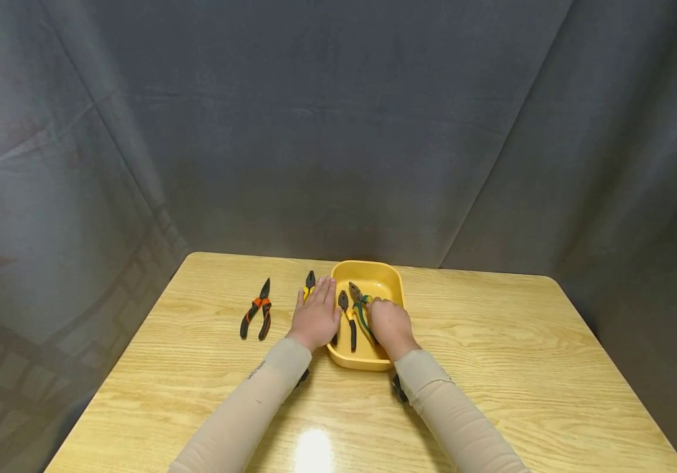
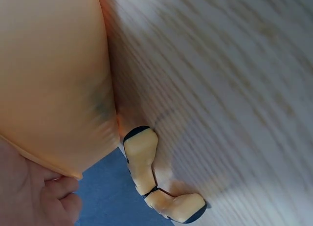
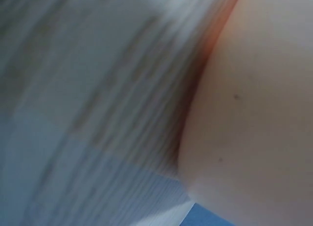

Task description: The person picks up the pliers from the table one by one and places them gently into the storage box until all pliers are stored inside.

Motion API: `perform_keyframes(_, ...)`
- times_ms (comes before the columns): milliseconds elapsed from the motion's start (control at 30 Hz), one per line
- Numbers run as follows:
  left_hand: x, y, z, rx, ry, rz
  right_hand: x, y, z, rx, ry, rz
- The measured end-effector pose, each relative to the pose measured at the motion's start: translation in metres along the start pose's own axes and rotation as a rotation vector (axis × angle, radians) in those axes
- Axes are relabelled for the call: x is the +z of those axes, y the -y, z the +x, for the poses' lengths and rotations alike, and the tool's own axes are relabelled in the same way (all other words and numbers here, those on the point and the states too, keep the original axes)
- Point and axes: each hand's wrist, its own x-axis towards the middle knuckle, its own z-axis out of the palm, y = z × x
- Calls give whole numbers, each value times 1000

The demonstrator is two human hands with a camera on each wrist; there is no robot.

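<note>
A yellow tray (image 1: 360, 363) holds two pairs of pliers. In it, the pliers with yellow and black handles (image 1: 352, 336) lie jaws away from me. Beside them are the green-handled pliers (image 1: 364, 322), and my right hand (image 1: 391, 325) grips one of their handles, its fingers curled and partly hidden. My left hand (image 1: 316, 318) rests palm down over the tray's left rim with straight fingers. It covers most of another pair of pliers (image 1: 310, 281) with yellow grips, left of the tray. Mostly sleeve and tabletop fill the wrist views; the left one also shows pale curved handles (image 2: 142, 157) with dark ends.
Pliers with orange and black handles (image 1: 265, 303) lie spread on the wooden table (image 1: 492, 341), left of my left hand. Grey curtains (image 1: 314, 131) hang behind the table and on both sides.
</note>
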Motion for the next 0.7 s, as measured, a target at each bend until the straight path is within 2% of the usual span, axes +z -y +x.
perform_keyframes(400, 3, 2, 3, -18, 33, 2, 0, 2, -1, -20, -14, 12)
perform_keyframes(700, 4, 2, 3, -20, 31, -8, 0, 1, -1, -28, 42, 28)
